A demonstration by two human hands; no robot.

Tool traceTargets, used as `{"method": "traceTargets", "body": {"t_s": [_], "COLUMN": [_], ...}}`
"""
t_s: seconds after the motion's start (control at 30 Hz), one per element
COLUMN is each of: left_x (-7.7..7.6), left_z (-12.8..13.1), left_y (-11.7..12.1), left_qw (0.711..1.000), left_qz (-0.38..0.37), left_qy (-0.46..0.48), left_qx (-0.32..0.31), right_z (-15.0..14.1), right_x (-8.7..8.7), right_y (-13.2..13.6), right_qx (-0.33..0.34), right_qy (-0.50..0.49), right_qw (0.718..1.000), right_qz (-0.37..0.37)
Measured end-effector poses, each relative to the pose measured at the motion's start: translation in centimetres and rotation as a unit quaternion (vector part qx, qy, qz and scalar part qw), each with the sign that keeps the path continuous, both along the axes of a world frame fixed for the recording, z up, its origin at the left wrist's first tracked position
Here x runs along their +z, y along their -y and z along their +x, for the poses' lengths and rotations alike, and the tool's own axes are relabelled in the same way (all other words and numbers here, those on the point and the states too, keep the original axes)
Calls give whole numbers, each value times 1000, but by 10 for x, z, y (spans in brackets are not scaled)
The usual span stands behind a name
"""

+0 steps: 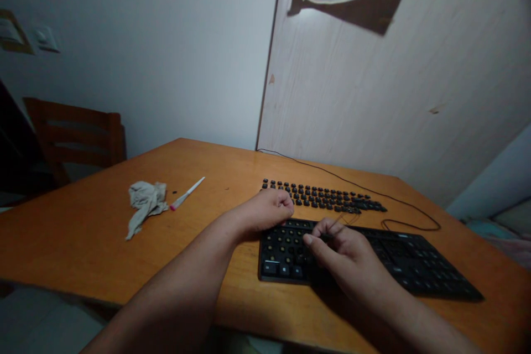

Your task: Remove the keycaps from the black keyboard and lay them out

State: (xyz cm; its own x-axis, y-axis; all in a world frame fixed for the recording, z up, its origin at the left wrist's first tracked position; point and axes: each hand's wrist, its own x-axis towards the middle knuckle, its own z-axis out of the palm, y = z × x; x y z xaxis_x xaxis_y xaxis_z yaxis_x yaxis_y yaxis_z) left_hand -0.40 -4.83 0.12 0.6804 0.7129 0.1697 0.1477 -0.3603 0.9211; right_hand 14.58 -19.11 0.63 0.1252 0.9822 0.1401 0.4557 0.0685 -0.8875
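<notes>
A black keyboard (415,265) lies on the table, with bare key sockets showing over much of its left part. A few keycaps (284,270) sit at its lower left corner. My right hand (346,246) is above the middle of the keyboard, its thumb and fingers curled in. Thin wires (347,218), like those of a wire keycap puller, stick out beyond its knuckles; its grip is partly hidden. My left hand (271,210) is closed at the keyboard's top left edge, beside the loose keycaps (321,197) laid out in rows. Whatever its fingers hold is hidden.
A crumpled grey cloth (146,202) and a white slim tool with a pink end (187,194) lie on the left of the wooden table (224,177). A black cable (327,170) curves behind the keycaps. A wooden chair (78,133) stands at the left.
</notes>
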Motion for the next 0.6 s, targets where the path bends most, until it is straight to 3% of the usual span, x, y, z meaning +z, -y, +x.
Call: {"method": "traceTargets", "body": {"t_s": [0.6], "left_x": [-1], "left_z": [-1], "left_y": [-1], "left_qw": [999], "left_qz": [33], "left_qy": [-27], "left_qx": [-27], "right_z": [-11], "right_x": [6], "right_y": [-2], "right_qx": [24], "right_qy": [156], "right_qw": [987], "right_qz": [10]}}
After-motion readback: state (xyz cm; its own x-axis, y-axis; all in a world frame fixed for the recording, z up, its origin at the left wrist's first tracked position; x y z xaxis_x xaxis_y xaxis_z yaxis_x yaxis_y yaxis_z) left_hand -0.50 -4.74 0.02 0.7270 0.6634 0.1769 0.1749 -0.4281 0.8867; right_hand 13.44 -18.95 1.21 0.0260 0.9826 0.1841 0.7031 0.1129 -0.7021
